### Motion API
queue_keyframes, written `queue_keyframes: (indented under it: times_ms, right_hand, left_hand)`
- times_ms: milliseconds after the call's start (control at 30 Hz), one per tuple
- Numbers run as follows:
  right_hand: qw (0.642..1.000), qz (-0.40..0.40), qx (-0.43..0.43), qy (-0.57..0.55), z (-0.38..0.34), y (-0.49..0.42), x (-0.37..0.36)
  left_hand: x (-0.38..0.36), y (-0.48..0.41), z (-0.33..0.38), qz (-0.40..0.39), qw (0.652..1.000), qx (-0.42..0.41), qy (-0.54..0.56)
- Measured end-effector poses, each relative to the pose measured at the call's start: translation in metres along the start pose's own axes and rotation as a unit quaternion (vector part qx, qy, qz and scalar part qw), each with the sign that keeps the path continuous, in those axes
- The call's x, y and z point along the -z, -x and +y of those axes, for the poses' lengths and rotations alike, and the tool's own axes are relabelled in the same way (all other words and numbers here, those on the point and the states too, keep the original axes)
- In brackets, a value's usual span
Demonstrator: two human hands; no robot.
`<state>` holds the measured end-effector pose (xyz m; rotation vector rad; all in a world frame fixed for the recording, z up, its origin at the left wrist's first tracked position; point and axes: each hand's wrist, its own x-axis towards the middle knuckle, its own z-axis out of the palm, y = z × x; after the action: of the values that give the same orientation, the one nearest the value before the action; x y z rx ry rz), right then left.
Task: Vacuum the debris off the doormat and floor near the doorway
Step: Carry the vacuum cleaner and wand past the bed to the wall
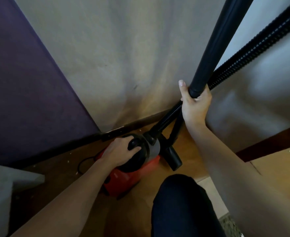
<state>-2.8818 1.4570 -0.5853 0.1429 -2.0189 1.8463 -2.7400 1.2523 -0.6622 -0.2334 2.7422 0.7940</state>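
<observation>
Both hands were occupied. The left hand [123, 149] curled over the black top handle [134, 143] of the red vacuum [132, 175], which sat on the wooden floor [190, 151] against the grey wall [123, 57]. The right hand [194, 103], at 1 o'clock from the canister, gripped the lower end of the rigid tube [216, 48], thumb straight. The tube's long axis ran up toward 1 o'clock and out of view, beside the ribbed hose [252, 52]. Pale debris [68, 161] lay at 9 o'clock from the canister, nearer the left hand. What looked like a doormat edge [229, 224] showed at 5 o'clock, so the tube likely needed swinging down.
</observation>
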Motion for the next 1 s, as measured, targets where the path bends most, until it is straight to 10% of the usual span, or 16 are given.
queue_keyframes:
  times_ms: [1000]
  right_hand:
    - [0.993, -0.009, -0.113, 0.021, 0.057, -0.029, 0.045]
  left_hand:
    - [-0.05, -0.068, 0.025, -0.048, 0.996, -0.026, -0.065]
